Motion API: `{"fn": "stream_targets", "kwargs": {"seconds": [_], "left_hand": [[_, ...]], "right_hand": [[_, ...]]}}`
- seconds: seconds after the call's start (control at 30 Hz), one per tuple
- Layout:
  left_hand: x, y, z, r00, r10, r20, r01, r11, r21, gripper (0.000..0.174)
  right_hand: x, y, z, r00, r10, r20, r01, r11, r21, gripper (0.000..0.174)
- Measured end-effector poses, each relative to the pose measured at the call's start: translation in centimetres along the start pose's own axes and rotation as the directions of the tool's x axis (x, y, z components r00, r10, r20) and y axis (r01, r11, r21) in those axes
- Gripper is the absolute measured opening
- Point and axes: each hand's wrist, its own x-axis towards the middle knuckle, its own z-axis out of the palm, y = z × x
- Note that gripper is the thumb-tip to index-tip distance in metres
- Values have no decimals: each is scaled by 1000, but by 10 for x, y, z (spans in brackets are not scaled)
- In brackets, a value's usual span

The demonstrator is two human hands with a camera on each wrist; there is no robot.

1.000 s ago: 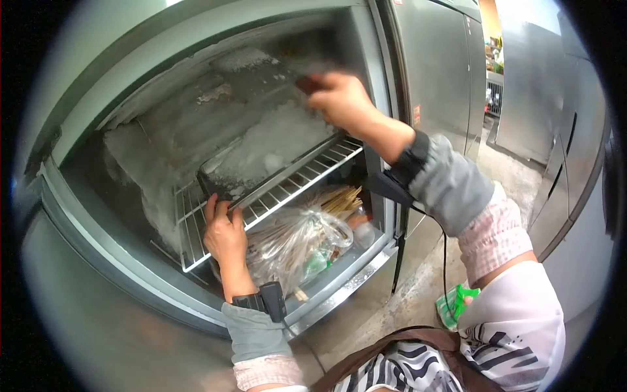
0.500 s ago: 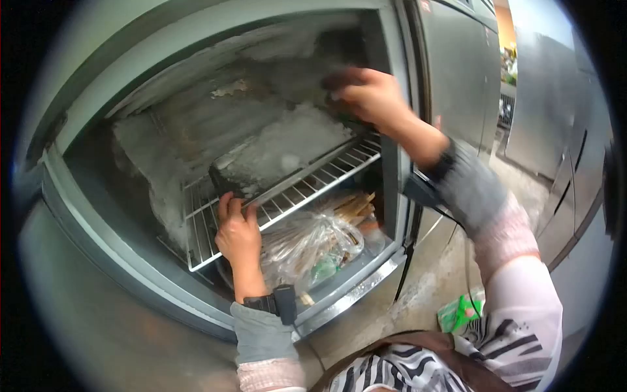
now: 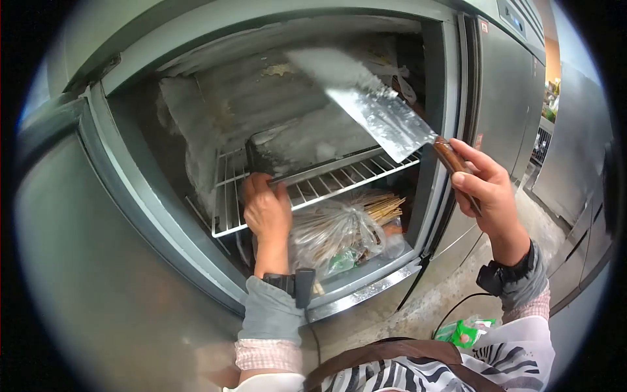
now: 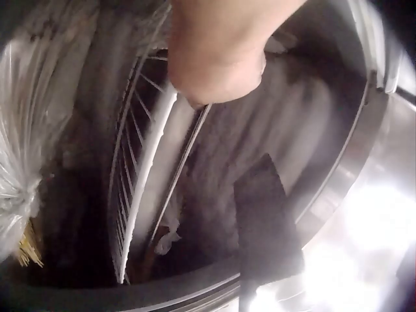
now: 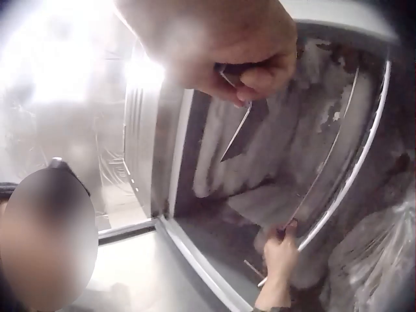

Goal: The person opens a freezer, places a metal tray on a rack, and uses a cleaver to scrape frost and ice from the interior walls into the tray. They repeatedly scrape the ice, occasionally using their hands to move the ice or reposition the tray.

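Note:
In the head view my right hand (image 3: 486, 193) grips the brown wooden handle of a cleaver (image 3: 385, 124) in front of the freezer opening. Its broad blade points up and left, with white frost along the far part. My left hand (image 3: 268, 212) curls its fingers over the near rim of a frost-covered metal tray (image 3: 333, 164), at the tray's left end. Under the tray is a white wire shelf (image 3: 353, 185). The right wrist view shows the cleaver blade (image 5: 244, 133) below the right hand, and the left hand (image 5: 281, 257) at the tray's edge.
Thick frost (image 3: 196, 130) coats the freezer's inner walls. Below the shelf lies a clear plastic bag (image 3: 339, 232) of thin wooden sticks. The open freezer door (image 3: 98, 261) stands at left, and a green and white packet (image 3: 465, 332) shows at lower right.
My right hand has drawn the cleaver back from inside the freezer, toward the right and nearer me. My left hand stays at the tray's rim while the head view shifts.

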Motion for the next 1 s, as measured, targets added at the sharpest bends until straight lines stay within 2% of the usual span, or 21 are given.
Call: {"fn": "stream_targets", "kwargs": {"seconds": [0.07,0.1,0.13,0.2,0.27,0.33,0.37,0.43,0.53,0.57,0.63,0.73,0.8,0.83,0.87,0.93,1.0], "left_hand": [[0,-1,1,1000,10,-18,-10,1000,-1,27],[0,0,0,1000,-29,-4,29,1000,-7,28],[0,0,1,997,-72,10,72,997,-16,28],[-1,-2,2,998,-67,8,68,997,-30,29],[-4,-5,5,999,-43,22,43,999,-32,29],[-2,-9,7,998,15,-59,-18,999,-42,27],[-2,-11,4,998,14,-54,-16,999,-38,27],[-1,-8,0,999,-46,18,47,995,-89,23],[-2,-9,-5,998,-53,16,54,994,-93,20],[-4,-12,-6,998,-62,11,63,994,-91,20],[-7,-20,-11,997,32,-76,-40,993,-107,20],[-12,-25,-24,995,-17,-97,7,995,-102,20],[-11,-32,-29,993,-9,-118,-1,996,-87,20],[-10,-34,-30,990,0,-139,-12,996,-88,20],[-10,-33,-30,990,3,-140,-15,996,-86,20],[-11,-31,-31,992,-51,-119,45,998,-50,20],[-11,-38,-28,991,-47,-123,43,998,-39,20]], "right_hand": [[-3,-9,1,1000,-23,1,23,999,22,55],[-3,-12,2,999,-47,-2,47,998,42,55],[4,-14,6,999,-50,-6,50,998,41,55],[34,-16,22,995,-87,41,88,996,-6,52],[65,-5,58,990,-90,109,85,995,50,50],[82,1,98,988,-90,123,91,996,-6,51],[81,6,98,989,-85,125,86,996,-4,51],[78,11,95,984,-96,150,85,993,78,51],[54,4,46,991,-41,128,36,999,40,53],[42,-1,30,994,-28,106,26,999,20,53],[25,-6,9,997,-18,71,16,999,31,53],[22,-8,3,996,-44,81,36,995,92,52],[33,-12,23,994,-68,83,64,997,51,52],[45,-12,41,995,-56,88,47,994,98,51],[60,-9,63,995,-42,91,28,989,146,51],[102,10,114,982,-98,163,87,994,73,50],[138,28,157,981,-65,181,40,989,140,51]]}}
